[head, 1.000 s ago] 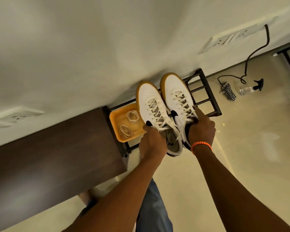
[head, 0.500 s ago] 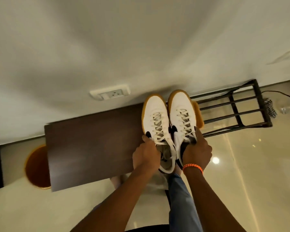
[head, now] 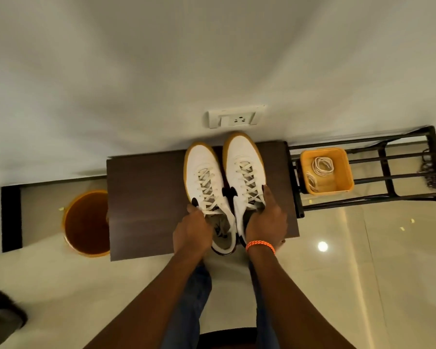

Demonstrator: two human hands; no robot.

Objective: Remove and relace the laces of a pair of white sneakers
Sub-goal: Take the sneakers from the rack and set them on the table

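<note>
Two laced sneakers held side by side over the bench.
Left hand grips the left sneaker, right hand the right sneaker; right, a yellow tray holding spare laces sits on a black rack; left, a round bin.

Both forearms were bare from the bottom edge of the frame right up to the wrists, no sleeve showing anywhere along them. The left hand wore nothing, no ring, no band. The right hand carried the one bright mark: an orange bracelet, a thin braided cord with paler flecks woven through it, which sat snug on the wrist just behind the grip. Below the arms, blue trousers covered the legs, faded and creased, probably denim, though the blur there made the weave hard to call. No watch or other jewellery was visible on either wrist.
</note>
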